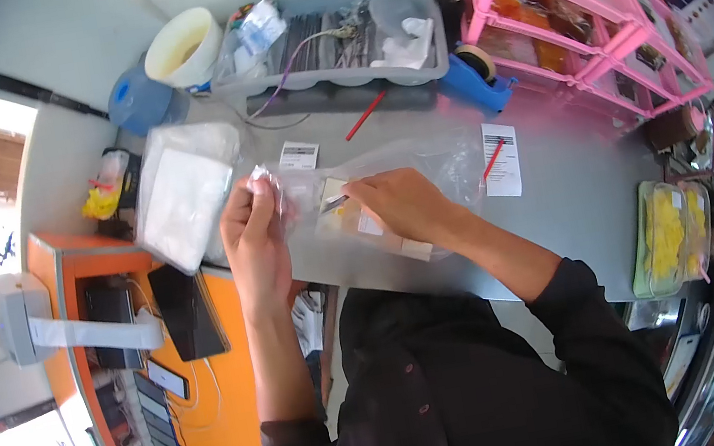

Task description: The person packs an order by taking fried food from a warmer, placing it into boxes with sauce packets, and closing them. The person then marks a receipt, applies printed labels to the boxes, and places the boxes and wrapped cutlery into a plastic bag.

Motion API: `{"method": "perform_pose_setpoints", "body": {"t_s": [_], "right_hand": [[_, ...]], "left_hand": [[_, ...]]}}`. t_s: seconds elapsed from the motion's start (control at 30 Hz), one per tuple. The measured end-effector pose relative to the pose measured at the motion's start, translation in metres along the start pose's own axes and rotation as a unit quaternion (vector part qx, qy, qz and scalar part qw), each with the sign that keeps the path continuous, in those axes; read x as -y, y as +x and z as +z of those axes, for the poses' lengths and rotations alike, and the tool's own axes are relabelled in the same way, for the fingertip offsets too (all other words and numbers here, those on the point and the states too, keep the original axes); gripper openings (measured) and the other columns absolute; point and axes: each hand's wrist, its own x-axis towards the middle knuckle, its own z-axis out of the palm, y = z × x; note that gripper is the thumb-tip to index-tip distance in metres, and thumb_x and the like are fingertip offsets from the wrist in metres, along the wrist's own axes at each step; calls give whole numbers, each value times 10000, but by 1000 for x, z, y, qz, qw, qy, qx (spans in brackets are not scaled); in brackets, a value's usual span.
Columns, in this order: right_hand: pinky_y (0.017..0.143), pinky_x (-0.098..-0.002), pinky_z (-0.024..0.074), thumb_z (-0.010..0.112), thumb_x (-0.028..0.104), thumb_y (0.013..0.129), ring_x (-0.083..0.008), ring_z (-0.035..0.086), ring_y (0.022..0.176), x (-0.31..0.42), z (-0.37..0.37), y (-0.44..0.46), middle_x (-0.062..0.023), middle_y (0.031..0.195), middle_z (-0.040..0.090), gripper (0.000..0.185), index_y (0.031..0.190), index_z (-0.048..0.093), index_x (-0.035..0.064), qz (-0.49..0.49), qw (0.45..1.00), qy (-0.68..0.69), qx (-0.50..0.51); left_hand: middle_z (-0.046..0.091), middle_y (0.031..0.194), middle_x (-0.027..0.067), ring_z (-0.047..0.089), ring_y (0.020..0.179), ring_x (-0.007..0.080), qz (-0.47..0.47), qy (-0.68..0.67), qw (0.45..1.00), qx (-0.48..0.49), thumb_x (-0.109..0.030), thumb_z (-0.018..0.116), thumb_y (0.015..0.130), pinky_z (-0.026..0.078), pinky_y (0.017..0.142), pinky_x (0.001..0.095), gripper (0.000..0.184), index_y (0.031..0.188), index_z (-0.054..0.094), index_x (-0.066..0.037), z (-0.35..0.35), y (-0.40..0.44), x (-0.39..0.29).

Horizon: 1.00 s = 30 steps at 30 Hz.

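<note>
My left hand (254, 231) is closed on the gathered edge of a clear plastic bag (450, 160), thumb pressed against the fingers. The bag lies spread across the grey table to the right of that hand. In it, or beneath it, is a pale flat box (416, 249), partly covered by my right hand. My right hand (401, 206) is closed above the box, fingertips pinching a small, thin greyish object (335, 201) too small to name. A white printed slip (298, 155) lies behind the bag.
Another printed slip (503, 175) and a red stick (366, 116) lie on the table. Behind stand a grey bin (333, 80), a blue tape dispenser (486, 88) and pink racks (574, 54). White plastic bags (181, 186) are stacked left; a tub of yellow items (669, 237) stands right.
</note>
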Motion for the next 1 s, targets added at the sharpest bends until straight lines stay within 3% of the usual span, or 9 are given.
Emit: {"method": "perform_pose_setpoints", "body": {"t_s": [0.2,0.4,0.5,0.57,0.6,0.7,0.87,0.93,1.0], "right_hand": [[689,-464,541,556,134,882,-377,672,810,-54,25,-6,-178,764,667,148,946,630,22,139,978,-139,66],[793,-512,522,483,282,1012,-410,670,858,-65,30,-1,-210,896,702,338,998,664,-3,204,942,87,251],[823,-530,506,444,407,1034,-422,672,884,-52,-19,-36,-215,883,703,497,926,694,-9,193,945,31,261],[806,-535,507,457,430,1024,-422,674,866,-21,-72,-30,-207,842,702,532,846,709,-3,180,912,-54,364],[793,-537,508,468,432,1019,-424,674,852,14,-123,-5,-199,828,703,537,815,714,1,218,838,-73,495],[753,-526,515,509,437,1001,-419,675,815,64,-177,16,-191,797,697,517,755,706,26,193,833,-110,507],[730,-514,514,571,448,961,-406,675,799,80,-171,13,-194,797,690,448,816,699,44,161,847,-120,492],[734,-504,516,615,441,935,-399,673,807,88,-171,23,-188,811,693,414,867,703,43,149,860,-111,475],[753,-489,517,666,420,904,-389,670,838,97,-166,31,-179,840,701,382,925,710,41,153,867,-71,469]], "left_hand": [[533,801,-7,552,759,101,-120,-17,989,87,-134,481,1053,479,719,288,360,1359,560,39,9,9,-8],[589,958,3,546,846,97,-99,-87,976,171,-163,533,1032,455,744,272,519,1507,409,5,-8,27,2],[561,950,5,516,856,93,-108,-84,981,141,-184,584,1008,435,763,271,612,1538,349,10,-15,24,-6],[551,960,10,508,862,95,-121,-79,984,107,-206,614,992,435,771,276,653,1542,337,13,-18,20,-15],[547,966,13,504,865,96,-128,-77,985,91,-217,629,984,434,776,278,675,1544,332,14,-21,19,-18],[588,1045,40,535,910,113,-89,-112,966,217,-220,657,957,448,801,284,698,1535,349,20,-42,21,-16],[638,953,37,556,849,115,-95,135,973,162,-167,672,935,444,788,263,564,1453,500,-23,-43,22,-46],[661,958,46,575,854,96,-83,119,971,189,-220,674,957,452,728,272,507,1415,541,-47,-60,23,-33],[681,996,60,609,898,120,-89,160,958,221,-198,656,971,498,809,301,449,1382,561,-44,-71,25,-51]]}}
